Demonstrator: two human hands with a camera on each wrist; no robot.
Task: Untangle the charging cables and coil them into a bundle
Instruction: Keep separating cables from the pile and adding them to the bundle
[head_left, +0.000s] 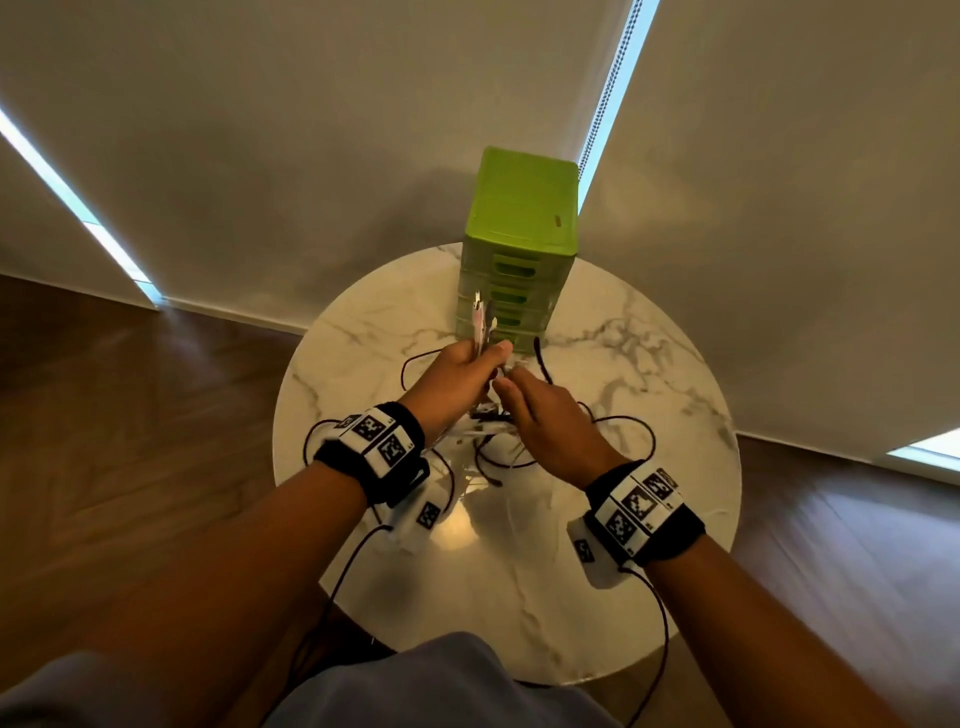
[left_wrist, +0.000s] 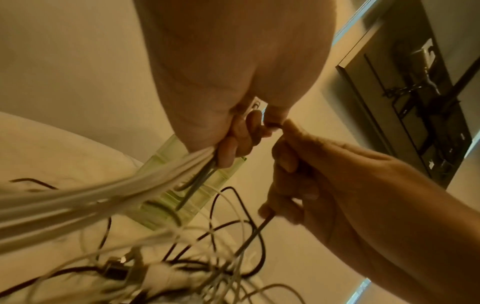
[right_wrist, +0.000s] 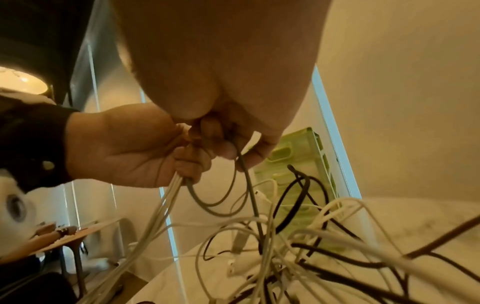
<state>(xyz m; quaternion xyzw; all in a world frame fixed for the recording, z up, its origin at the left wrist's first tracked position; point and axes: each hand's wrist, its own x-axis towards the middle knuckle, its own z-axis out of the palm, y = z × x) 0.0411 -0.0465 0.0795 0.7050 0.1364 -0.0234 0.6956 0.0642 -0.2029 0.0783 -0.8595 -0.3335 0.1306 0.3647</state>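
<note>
A tangle of white and black charging cables (head_left: 488, 441) lies on the round marble table (head_left: 649, 415). My left hand (head_left: 467, 371) is raised above it and grips a bunch of white cables (left_wrist: 130, 191), whose plug ends (head_left: 480, 317) stick up past the fist. Close beside it, my right hand (head_left: 540, 410) pinches a grey cable (right_wrist: 249, 185) that runs down into the cable tangle (right_wrist: 298, 246). In the left wrist view the right hand (left_wrist: 298, 170) holds this grey cable (left_wrist: 254, 236) just right of the left fingers (left_wrist: 233, 139).
A green plastic drawer tower (head_left: 519, 244) stands at the table's far edge, just behind the hands. Black cable loops (head_left: 623, 431) spread right and left of the hands. Wooden floor (head_left: 130, 415) surrounds the table, and grey blinds hang behind.
</note>
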